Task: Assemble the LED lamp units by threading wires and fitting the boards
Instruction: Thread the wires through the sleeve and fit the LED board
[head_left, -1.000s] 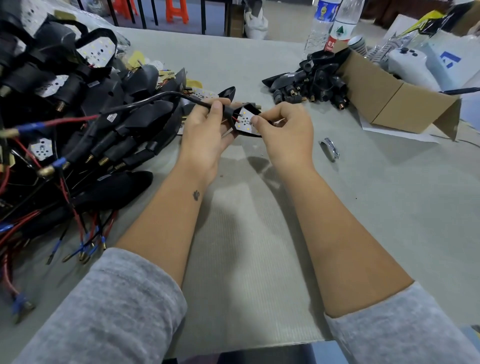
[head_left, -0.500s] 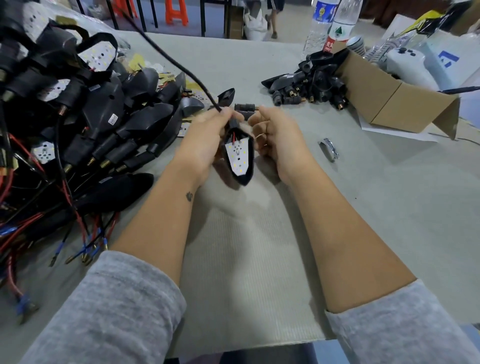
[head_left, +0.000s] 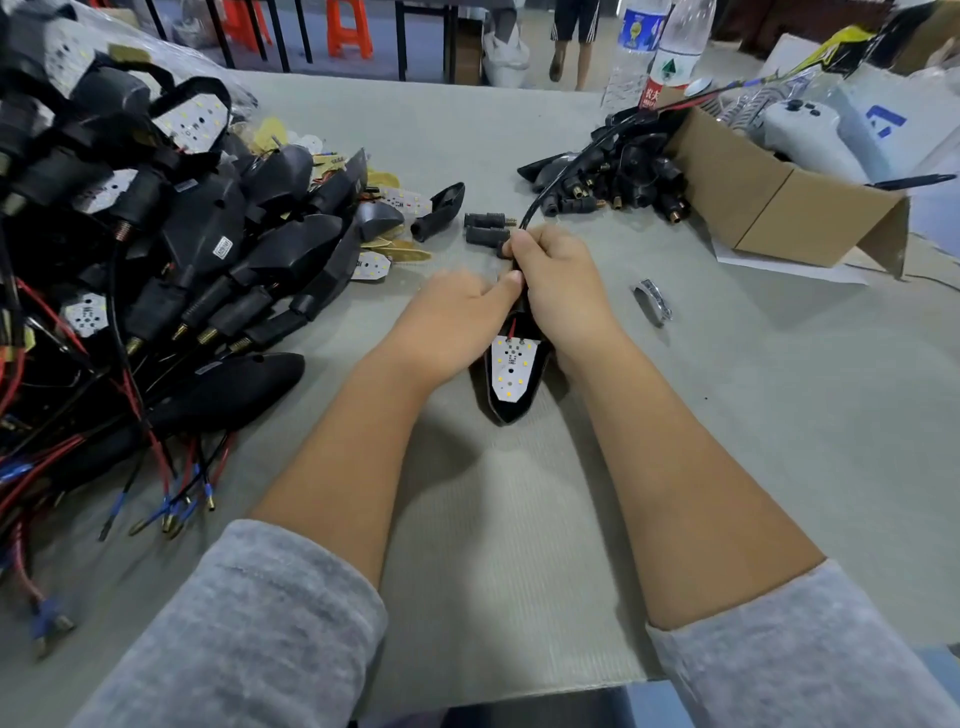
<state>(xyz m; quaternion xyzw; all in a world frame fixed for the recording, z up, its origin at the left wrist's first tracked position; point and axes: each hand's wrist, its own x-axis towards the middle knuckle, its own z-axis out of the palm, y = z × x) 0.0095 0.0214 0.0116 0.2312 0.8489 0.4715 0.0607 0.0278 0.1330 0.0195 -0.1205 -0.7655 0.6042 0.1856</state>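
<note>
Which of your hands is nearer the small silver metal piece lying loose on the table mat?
Right. The right hand, gripping the black cable, sits just left of the silver piece with bare mat between. The left hand lies farther left, beyond the lamp housing.

A black teardrop housing (head_left: 506, 400) lies open-side up on the surface, pointed tip toward the viewer. A white LED board (head_left: 511, 368) dotted with yellow chips sits inside it. A black cable (head_left: 550, 189) arcs away from its far end.
</note>
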